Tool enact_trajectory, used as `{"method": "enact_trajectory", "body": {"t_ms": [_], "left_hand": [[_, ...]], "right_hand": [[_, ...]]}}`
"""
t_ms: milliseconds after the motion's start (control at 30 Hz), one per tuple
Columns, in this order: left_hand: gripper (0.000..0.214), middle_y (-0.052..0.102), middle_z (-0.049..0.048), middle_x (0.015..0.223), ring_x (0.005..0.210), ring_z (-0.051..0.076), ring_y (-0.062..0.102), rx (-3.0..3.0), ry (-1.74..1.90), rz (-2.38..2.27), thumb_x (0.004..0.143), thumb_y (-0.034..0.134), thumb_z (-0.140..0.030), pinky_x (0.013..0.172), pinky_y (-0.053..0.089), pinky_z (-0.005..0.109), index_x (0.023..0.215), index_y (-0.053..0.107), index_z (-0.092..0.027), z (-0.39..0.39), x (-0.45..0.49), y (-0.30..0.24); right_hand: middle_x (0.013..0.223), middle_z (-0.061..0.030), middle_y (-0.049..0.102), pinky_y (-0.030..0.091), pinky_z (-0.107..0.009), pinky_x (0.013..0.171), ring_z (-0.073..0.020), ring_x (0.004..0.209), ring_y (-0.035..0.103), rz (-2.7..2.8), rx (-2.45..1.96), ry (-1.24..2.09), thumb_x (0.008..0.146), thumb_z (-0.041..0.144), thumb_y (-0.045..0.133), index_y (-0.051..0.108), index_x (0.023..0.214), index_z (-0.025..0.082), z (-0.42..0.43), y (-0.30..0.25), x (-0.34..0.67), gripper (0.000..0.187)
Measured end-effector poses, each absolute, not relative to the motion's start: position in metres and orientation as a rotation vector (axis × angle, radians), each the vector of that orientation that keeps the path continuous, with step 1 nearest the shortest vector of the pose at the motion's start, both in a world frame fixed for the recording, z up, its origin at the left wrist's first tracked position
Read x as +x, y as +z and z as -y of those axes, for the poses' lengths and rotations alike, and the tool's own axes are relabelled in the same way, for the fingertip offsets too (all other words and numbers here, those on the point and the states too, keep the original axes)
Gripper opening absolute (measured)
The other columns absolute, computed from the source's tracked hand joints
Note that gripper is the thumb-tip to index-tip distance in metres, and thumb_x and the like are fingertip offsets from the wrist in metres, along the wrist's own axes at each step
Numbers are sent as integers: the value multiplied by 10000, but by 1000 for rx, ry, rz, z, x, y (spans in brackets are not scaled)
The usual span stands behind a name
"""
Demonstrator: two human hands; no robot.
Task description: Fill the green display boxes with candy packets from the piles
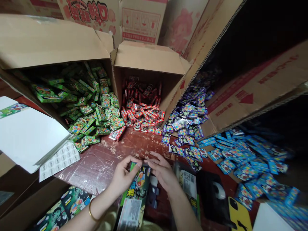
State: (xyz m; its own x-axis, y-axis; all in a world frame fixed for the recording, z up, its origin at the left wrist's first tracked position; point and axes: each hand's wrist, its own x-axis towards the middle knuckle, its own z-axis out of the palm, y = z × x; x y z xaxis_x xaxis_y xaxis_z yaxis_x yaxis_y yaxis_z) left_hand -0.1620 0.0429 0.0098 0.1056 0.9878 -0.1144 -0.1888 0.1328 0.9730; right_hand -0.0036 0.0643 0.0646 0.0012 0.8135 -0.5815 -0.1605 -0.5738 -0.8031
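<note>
An upright black and green printed candy box [138, 189] stands in front of me, with a pale label panel on its lower front. My left hand [126, 175] is closed on its top left edge, thumb over the corner. At the top right corner, my right hand [165, 173] has its fingers loosely spread, with the thumb side close to the rim; whether it touches is hard to see. Beyond my hands lie small green packets [96, 118], red packets [144, 115], purple packets [189, 128] and blue packets [250, 157], spilling from cartons.
Open cartons [149, 59] line the back. To the left are white sheets [33, 138] and a sticker sheet [60, 162]; more printed boxes [69, 205] lie below. On the right are another box [189, 184], a black tape dispenser [211, 199] and a yellow phone case [239, 213].
</note>
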Motion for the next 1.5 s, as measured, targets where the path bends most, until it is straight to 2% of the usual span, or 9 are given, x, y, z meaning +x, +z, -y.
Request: {"method": "enact_trajectory", "body": {"t_ms": [133,233,367,467,600,800,967,1167,1500], "left_hand": [[497,602,114,953,836,142,555,780,1108,-986,831,577,-473,761,436,245,1101,529,-58,-51,-160,3],[448,599,89,831,733,118,537,794,1100,-980,846,542,-496,692,433,227,926,563,-56,-53,-160,3],[289,585,65,848,798,126,545,952,1169,-921,831,600,-372,749,437,243,818,525,-93,-46,-161,5],[299,590,66,951,891,143,566,920,1118,-775,787,660,-328,823,444,276,899,489,-110,-41,-161,6],[428,594,69,900,774,116,556,642,1040,-837,770,665,-418,722,443,237,1009,526,-91,-45,-159,8],[334,607,70,862,791,121,568,449,1100,-746,837,587,-410,767,442,232,865,570,-77,-46,-159,10],[181,583,64,1010,982,141,551,1030,1200,-796,888,533,-290,903,416,284,927,509,-114,-38,-163,5],[415,537,14,809,686,78,493,865,994,-800,781,661,-359,646,435,217,981,399,-108,-42,-162,-1],[401,459,9,830,768,91,435,992,1100,-920,772,655,-328,710,391,220,996,394,-122,-41,-158,-8]], "right_hand": [[984,-140,632,469,-365,892,-196,930,619,1218,-1610,1221,766,385,674,371,1204,99,-45,57,-11,605],[981,-72,641,501,-300,883,-143,931,623,1497,-1563,942,877,294,557,398,1196,158,-29,52,-12,381],[995,0,632,506,-264,838,-107,919,615,1812,-1456,672,879,156,533,419,1257,287,-27,52,-5,416],[916,-25,616,488,-271,839,-109,867,606,1732,-1439,851,872,197,547,420,1227,222,-37,57,-2,378],[842,-59,605,499,-274,797,-133,831,610,1447,-1503,1160,813,297,617,353,1221,117,-45,62,-9,518],[952,-54,618,494,-292,846,-128,889,617,1647,-1474,897,885,238,532,413,1200,185,-36,56,-12,341],[887,-66,595,462,-294,772,-143,830,582,1376,-1505,1269,784,300,664,452,1145,135,-50,48,5,450],[814,-21,550,401,-169,716,-54,745,500,1205,-1465,1454,708,379,722,576,800,101,-76,64,2,327],[704,-56,563,376,-232,580,-103,631,495,1748,-1596,1436,710,307,649,618,741,67,-90,87,-13,244]]}}
